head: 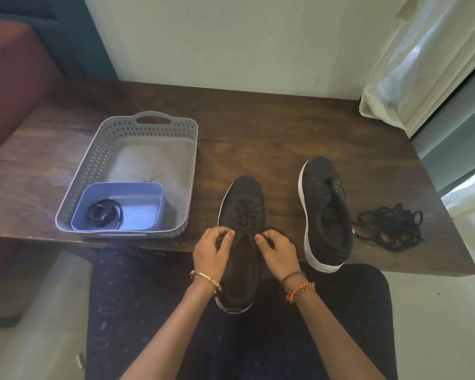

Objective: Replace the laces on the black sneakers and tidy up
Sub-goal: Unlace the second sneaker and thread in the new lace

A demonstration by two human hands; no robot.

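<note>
Grip: left hand (pixel 213 246) and right hand (pixel 276 249) each pinch a lace end at the upper eyelets of the near sneaker (pixel 242 242), held heel toward the body to tension the lacing.
Left of grip: coiled lace (pixel 104 213) sits in blue tub (pixel 137 193) inside grey basket (pixel 99 149), kept contained.
Right of grip: unlaced sneaker (pixel 327 215) waits on the desk (pixel 272 127); beyond it, loose laces (pixel 392 226).

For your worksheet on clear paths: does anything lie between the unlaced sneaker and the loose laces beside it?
Nothing visible does. The unlaced sneaker stands on the table, and the loose laces lie just to its right, with only bare tabletop between them. Both hands are busy on the other sneaker.
</note>
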